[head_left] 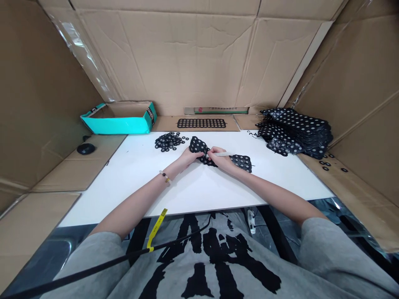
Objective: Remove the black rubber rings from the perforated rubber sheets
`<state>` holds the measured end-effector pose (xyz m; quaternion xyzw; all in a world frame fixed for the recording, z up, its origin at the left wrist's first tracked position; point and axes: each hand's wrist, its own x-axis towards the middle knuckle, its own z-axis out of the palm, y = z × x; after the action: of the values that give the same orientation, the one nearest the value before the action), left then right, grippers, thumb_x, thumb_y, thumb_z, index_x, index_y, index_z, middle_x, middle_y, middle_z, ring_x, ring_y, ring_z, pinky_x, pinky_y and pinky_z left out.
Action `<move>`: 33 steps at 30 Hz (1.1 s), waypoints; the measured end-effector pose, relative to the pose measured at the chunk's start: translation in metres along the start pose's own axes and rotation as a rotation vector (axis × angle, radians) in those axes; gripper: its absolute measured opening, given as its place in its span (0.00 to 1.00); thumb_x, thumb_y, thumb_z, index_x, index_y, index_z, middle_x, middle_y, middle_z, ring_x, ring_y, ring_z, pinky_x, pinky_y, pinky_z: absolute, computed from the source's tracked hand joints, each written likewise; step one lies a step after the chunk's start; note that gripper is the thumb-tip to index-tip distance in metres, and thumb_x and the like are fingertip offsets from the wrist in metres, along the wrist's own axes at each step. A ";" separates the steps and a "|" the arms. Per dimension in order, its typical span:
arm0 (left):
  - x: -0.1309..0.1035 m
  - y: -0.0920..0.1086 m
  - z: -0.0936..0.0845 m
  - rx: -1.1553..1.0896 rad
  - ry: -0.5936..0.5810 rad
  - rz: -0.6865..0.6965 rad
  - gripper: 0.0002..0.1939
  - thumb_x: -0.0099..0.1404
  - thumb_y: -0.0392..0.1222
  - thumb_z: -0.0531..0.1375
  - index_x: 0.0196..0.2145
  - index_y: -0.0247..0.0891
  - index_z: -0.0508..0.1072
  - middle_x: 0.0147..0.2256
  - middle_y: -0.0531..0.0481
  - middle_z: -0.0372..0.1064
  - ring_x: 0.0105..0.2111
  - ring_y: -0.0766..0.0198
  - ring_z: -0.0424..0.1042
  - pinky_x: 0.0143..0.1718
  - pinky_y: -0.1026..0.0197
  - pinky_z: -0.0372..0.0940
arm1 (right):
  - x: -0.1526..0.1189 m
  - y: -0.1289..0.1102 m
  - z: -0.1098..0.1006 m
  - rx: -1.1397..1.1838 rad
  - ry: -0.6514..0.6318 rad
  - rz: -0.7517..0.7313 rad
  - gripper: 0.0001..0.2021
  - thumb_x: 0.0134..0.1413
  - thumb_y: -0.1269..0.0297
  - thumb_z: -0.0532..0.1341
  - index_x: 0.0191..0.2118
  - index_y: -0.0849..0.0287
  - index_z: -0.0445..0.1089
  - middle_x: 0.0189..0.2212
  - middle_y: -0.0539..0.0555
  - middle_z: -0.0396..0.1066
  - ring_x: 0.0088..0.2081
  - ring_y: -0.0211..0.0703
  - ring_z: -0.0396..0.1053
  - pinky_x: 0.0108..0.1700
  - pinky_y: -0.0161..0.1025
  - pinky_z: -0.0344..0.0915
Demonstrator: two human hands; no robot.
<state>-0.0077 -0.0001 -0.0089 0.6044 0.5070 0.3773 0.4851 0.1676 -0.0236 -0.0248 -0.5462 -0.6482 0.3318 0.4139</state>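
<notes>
A black sheet with rows of round holes (197,144) is lifted and bent over the white table. My left hand (187,158) grips its left part between thumb and fingers. In my right hand (220,159) is a slim white pen-like tool (225,154), its tip at the sheet near my left thumb. The sheet's right part (243,162) shows beyond my right wrist, on the table. A pile of small black rings (168,141) lies to the left of my left hand.
Behind lies a flat black perforated sheet (201,123). A turquoise-sided box (118,124) stands back left, near a round black object (86,148). Stacked black perforated sheets (299,131) sit at right, beside loose rings (326,168). Cardboard walls surround the white table (124,195).
</notes>
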 end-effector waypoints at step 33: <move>-0.284 -0.020 -0.153 0.839 -0.438 -0.529 0.15 0.53 0.42 0.59 0.12 0.39 0.65 0.16 0.49 0.63 0.19 0.57 0.66 0.32 0.54 0.62 | -0.021 0.002 -0.005 0.177 0.013 0.120 0.09 0.46 0.58 0.63 0.22 0.55 0.67 0.21 0.52 0.70 0.27 0.44 0.66 0.34 0.41 0.63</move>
<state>-0.2147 -0.2472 0.0189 0.6623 0.6359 -0.1275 0.3752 0.1745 -0.0443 -0.0284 -0.5473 -0.5798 0.4084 0.4444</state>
